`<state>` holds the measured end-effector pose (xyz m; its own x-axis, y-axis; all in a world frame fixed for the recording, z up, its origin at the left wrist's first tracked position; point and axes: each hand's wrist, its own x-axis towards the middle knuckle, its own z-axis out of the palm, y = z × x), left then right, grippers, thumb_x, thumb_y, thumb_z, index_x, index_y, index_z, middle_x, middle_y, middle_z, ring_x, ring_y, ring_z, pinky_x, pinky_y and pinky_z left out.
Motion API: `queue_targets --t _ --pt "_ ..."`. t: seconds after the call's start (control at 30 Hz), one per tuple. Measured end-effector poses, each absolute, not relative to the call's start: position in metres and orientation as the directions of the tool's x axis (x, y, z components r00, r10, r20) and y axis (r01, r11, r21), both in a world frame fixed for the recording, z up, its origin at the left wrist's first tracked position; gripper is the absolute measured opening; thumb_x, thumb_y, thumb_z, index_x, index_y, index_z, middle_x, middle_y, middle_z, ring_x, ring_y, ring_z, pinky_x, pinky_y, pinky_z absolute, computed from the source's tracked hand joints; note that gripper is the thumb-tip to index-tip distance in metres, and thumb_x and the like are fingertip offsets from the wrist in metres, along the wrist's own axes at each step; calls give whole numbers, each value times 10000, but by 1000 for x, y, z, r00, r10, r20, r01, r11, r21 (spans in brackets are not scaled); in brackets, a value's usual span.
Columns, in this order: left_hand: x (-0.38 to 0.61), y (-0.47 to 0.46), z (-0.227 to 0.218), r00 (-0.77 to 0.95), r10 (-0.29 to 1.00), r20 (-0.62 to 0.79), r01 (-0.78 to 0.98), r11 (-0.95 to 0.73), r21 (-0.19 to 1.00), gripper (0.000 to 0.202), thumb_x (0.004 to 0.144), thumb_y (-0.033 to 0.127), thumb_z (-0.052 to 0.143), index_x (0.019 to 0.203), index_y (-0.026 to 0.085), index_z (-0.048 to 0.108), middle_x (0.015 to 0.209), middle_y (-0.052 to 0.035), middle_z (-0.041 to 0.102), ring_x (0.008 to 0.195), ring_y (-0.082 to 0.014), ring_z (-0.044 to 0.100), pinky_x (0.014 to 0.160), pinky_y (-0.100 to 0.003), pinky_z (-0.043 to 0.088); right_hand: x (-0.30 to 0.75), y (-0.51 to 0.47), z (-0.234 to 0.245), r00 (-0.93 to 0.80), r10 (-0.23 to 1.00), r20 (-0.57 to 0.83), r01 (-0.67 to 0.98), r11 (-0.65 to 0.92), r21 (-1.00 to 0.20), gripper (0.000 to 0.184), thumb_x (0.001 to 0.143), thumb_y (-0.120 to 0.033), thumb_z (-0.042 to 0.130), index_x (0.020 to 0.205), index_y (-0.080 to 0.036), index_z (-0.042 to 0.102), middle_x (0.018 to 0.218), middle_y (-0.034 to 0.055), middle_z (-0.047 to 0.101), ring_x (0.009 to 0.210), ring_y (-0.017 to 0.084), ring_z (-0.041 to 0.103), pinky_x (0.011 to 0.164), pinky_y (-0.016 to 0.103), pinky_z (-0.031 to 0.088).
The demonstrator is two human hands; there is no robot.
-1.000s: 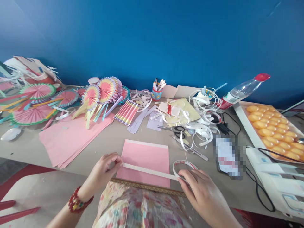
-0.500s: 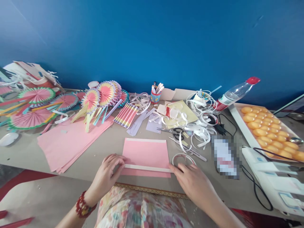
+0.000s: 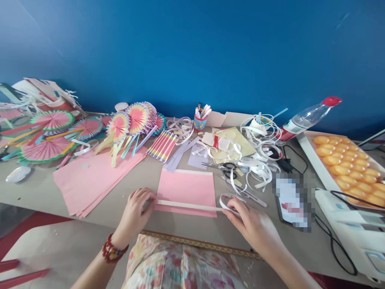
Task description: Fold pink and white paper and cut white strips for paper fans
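A pink paper sheet (image 3: 186,186) lies flat on the table in front of me. A white tape strip (image 3: 188,206) runs along its near edge. My left hand (image 3: 136,210) pinches the strip's left end at the sheet's corner, fingers closed. My right hand (image 3: 254,224) holds the tape roll (image 3: 230,198) at the strip's right end, fingers curled round it. The strip stretches straight between both hands.
A stack of pink sheets (image 3: 90,178) lies to the left, with folded paper fans (image 3: 132,118) behind. Scissors (image 3: 224,166) and curled white backing strips (image 3: 255,160) sit right of centre. A pen cup (image 3: 199,120), a plastic bottle (image 3: 306,118), a tray of orange pieces (image 3: 345,162) and cables are at right.
The tape strip went from slanting across the sheet's lower part to lying along its near edge. My right hand drew the roll back to the right of the sheet.
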<state>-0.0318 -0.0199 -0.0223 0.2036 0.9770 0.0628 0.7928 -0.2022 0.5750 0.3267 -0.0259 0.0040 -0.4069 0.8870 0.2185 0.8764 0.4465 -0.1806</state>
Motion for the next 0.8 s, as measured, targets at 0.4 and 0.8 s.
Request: queue_targets --t 0.4,0.8 --pt "-30 -21 -22 255 966 48 821 -243 517 153 921 214 484 789 210 562 880 -22 617 869 -205 573 869 -356 390 318 -28 9 -547 820 168 829 558 -26 237 974 -195 381 842 -232 573 732 -3 652 594 161 574 593 299 306" --pt "-29 -24 -20 259 965 43 841 -248 481 134 903 175 486 796 214 556 908 -25 599 880 -205 549 871 -368 392 300 -26 17 -506 852 -132 840 522 148 224 804 -71 632 911 -267 642 731 -46 661 573 133 559 570 316 239"
